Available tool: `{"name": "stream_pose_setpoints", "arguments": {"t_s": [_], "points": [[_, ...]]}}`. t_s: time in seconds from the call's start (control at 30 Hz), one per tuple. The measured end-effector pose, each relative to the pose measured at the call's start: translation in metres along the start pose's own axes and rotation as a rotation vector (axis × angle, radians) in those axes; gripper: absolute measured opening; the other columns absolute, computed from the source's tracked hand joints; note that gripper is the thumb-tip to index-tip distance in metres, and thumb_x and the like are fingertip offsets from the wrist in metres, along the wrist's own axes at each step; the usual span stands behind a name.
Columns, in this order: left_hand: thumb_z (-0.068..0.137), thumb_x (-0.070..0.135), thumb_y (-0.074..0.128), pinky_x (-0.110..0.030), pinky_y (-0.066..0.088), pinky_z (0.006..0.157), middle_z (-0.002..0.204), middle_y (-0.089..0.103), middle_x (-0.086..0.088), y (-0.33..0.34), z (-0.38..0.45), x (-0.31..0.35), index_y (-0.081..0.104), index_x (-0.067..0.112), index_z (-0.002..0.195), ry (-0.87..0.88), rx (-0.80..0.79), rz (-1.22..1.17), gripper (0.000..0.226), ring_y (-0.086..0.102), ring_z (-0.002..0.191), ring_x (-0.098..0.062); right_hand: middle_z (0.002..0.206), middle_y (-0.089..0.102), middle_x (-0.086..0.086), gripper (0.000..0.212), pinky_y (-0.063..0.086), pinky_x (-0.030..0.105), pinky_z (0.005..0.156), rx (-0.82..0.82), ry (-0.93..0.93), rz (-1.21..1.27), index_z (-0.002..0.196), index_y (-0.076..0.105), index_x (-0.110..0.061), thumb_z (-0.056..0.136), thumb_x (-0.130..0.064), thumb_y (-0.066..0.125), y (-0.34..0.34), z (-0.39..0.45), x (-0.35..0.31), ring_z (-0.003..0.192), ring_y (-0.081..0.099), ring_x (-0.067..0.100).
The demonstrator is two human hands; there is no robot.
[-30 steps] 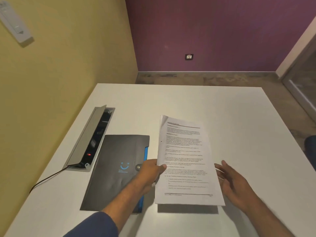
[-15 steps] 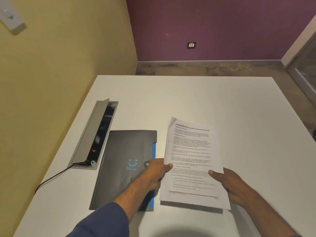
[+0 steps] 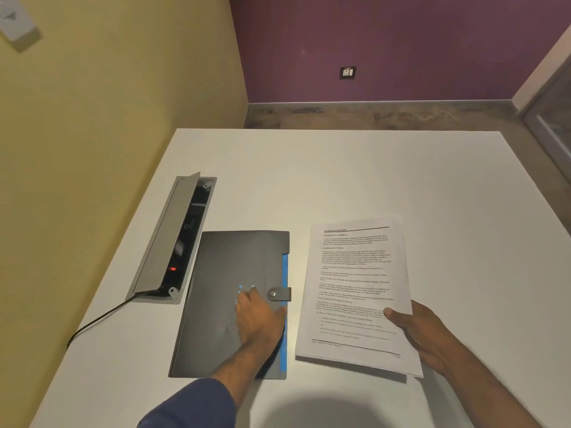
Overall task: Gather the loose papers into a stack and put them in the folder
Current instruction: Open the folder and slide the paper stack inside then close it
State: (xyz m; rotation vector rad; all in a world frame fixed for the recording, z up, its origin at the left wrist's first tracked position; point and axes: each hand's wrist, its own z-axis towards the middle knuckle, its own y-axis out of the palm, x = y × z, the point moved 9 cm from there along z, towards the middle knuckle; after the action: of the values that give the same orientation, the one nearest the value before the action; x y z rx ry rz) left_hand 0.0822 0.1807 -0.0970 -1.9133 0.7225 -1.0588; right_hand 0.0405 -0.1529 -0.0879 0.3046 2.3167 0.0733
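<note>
A stack of printed white papers (image 3: pixel 355 291) is held just above the white table, right of centre. My right hand (image 3: pixel 423 335) grips the stack at its right edge, thumb on top. To its left lies a dark grey folder (image 3: pixel 228 264) with a blue edge and a snap tab (image 3: pixel 279 294), closed and flat on the table. My left hand (image 3: pixel 259 319) rests on the folder's cover near the tab, fingers spread, thumb at the right edge, holding nothing.
An open metal cable box (image 3: pixel 173 239) with a raised lid and a red light sits in the table (image 3: pixel 370 180) left of the folder, and a black cable (image 3: pixel 92 322) runs from it off the left edge. Yellow wall on the left, purple wall behind.
My left hand let go of the papers' left edge and moved onto the folder. My right hand took hold of the stack and shifted it slightly right.
</note>
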Motion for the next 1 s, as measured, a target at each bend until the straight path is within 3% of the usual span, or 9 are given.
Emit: {"name": "stream_pose_setpoints", "arguments": {"t_s": [0.07, 0.23, 0.47, 0.63, 0.77, 0.83, 0.9, 0.93, 1.0], "points": [[0.079, 0.046, 0.077, -0.035, 0.048, 0.1, 0.133, 0.048, -0.008, 0.004, 0.001, -0.005, 0.044, 0.01, 0.14, 0.009, -0.004, 0.073, 0.078, 0.049, 0.121, -0.024, 0.124, 0.069, 0.017, 0.04, 0.043, 0.057, 0.107, 0.015, -0.001, 0.02, 0.129, 0.06, -0.002, 0.09, 0.0, 0.063, -0.001, 0.0, 0.003, 0.114, 0.065, 0.039], [0.08, 0.029, 0.081, -0.027, 0.048, 0.091, 0.122, 0.05, -0.003, 0.012, 0.003, 0.0, 0.058, 0.013, 0.128, 0.032, -0.018, -0.074, 0.055, 0.052, 0.106, -0.017, 0.124, 0.068, 0.017, 0.04, 0.044, 0.054, 0.105, 0.028, -0.027, -0.013, 0.13, 0.059, -0.001, 0.09, 0.002, 0.062, 0.004, -0.006, -0.001, 0.113, 0.065, 0.038], [0.08, 0.021, 0.08, -0.041, 0.053, 0.092, 0.123, 0.047, -0.006, 0.017, 0.013, -0.004, 0.057, 0.02, 0.117, -0.163, -0.092, -0.084, 0.043, 0.051, 0.109, -0.024, 0.122, 0.068, 0.021, 0.039, 0.046, 0.055, 0.104, 0.039, -0.058, -0.056, 0.129, 0.059, 0.003, 0.09, 0.003, 0.062, 0.006, -0.017, -0.008, 0.111, 0.065, 0.04], [0.085, 0.003, 0.066, -0.035, 0.029, 0.08, 0.117, 0.039, 0.003, 0.023, 0.002, 0.017, 0.052, 0.031, 0.121, 0.043, -0.075, 0.034, 0.048, 0.04, 0.097, -0.013, 0.121, 0.069, 0.021, 0.038, 0.046, 0.054, 0.103, 0.051, -0.071, -0.062, 0.128, 0.059, 0.003, 0.09, 0.003, 0.063, 0.001, -0.023, -0.013, 0.11, 0.066, 0.04], [0.08, -0.004, 0.061, -0.032, 0.031, 0.081, 0.109, 0.039, 0.009, 0.024, -0.009, 0.026, 0.051, 0.04, 0.127, 0.265, -0.028, 0.14, 0.065, 0.04, 0.098, -0.011, 0.12, 0.071, 0.016, 0.038, 0.05, 0.05, 0.1, 0.036, -0.098, -0.072, 0.128, 0.061, -0.001, 0.09, -0.001, 0.064, -0.001, -0.025, -0.022, 0.109, 0.068, 0.036], [0.083, 0.009, 0.059, -0.037, 0.038, 0.088, 0.108, 0.044, 0.009, 0.026, -0.015, 0.029, 0.052, 0.043, 0.12, 0.328, -0.066, 0.128, 0.051, 0.043, 0.099, -0.016, 0.12, 0.071, 0.014, 0.038, 0.049, 0.05, 0.101, 0.004, -0.109, -0.053, 0.128, 0.061, -0.004, 0.09, -0.004, 0.065, 0.005, -0.023, -0.027, 0.11, 0.068, 0.035], [0.082, 0.036, 0.049, -0.04, 0.038, 0.088, 0.102, 0.047, 0.008, 0.023, -0.015, 0.029, 0.049, 0.038, 0.093, 0.304, -0.084, 0.086, 0.011, 0.044, 0.094, -0.016, 0.121, 0.072, 0.012, 0.038, 0.049, 0.049, 0.101, -0.029, -0.125, -0.04, 0.128, 0.062, -0.006, 0.09, -0.005, 0.065, 0.016, -0.021, -0.031, 0.111, 0.068, 0.033], [0.08, 0.042, 0.045, -0.039, 0.036, 0.084, 0.101, 0.048, 0.007, 0.023, -0.015, 0.032, 0.041, 0.037, 0.081, 0.315, -0.102, 0.094, 0.007, 0.043, 0.091, -0.014, 0.12, 0.072, 0.011, 0.038, 0.05, 0.047, 0.1, -0.045, -0.134, -0.044, 0.127, 0.062, -0.007, 0.09, -0.006, 0.065, 0.022, -0.019, -0.033, 0.111, 0.068, 0.032], [0.085, 0.042, 0.044, -0.037, 0.032, 0.078, 0.106, 0.047, 0.006, 0.027, -0.015, 0.038, 0.04, 0.036, 0.084, 0.379, -0.133, 0.202, 0.007, 0.041, 0.092, -0.014, 0.118, 0.073, 0.01, 0.036, 0.052, 0.044, 0.097, -0.068, -0.151, -0.079, 0.125, 0.064, -0.007, 0.089, -0.006, 0.066, 0.034, -0.013, -0.036, 0.108, 0.07, 0.03]]}}
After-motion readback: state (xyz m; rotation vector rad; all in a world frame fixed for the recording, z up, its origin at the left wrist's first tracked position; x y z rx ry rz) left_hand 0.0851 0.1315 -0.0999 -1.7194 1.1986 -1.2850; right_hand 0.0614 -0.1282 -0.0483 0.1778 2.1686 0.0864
